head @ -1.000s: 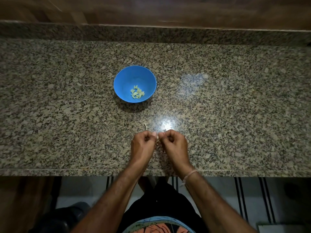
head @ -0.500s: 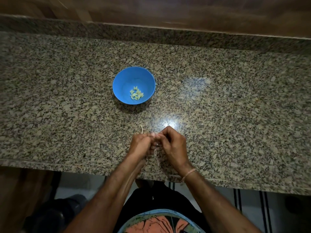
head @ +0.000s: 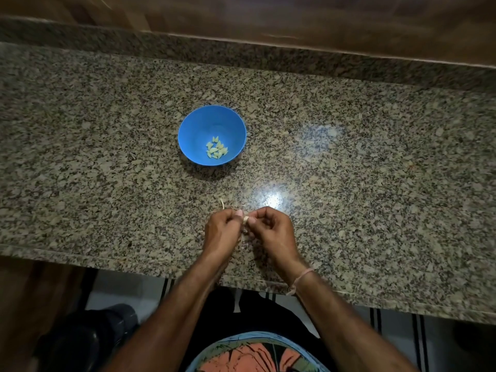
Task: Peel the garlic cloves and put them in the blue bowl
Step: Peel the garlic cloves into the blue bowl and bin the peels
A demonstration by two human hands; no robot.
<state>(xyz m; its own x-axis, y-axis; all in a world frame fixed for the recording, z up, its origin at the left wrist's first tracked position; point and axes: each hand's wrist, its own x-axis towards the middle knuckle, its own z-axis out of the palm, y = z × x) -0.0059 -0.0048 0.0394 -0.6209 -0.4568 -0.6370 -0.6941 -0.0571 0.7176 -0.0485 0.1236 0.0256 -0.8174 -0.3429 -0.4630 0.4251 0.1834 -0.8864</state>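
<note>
Down at the front edge of the desk [head: 375, 183], left hand [head: 221, 232] and right hand [head: 273, 232] each have a grip pinched on one garlic clove [head: 245, 219] mid-peel, with a small pile of peeled cloves [head: 216, 151] already in the blue bowl [head: 188, 124].

A speckled granite desk [head: 349, 183] is seen, bounded at the back by a raised granite ledge [head: 268, 57]. A blue bowl [head: 198, 127] is set left of centre. A pale peel scrap [head: 222, 204] is found nearer the front edge.
</note>
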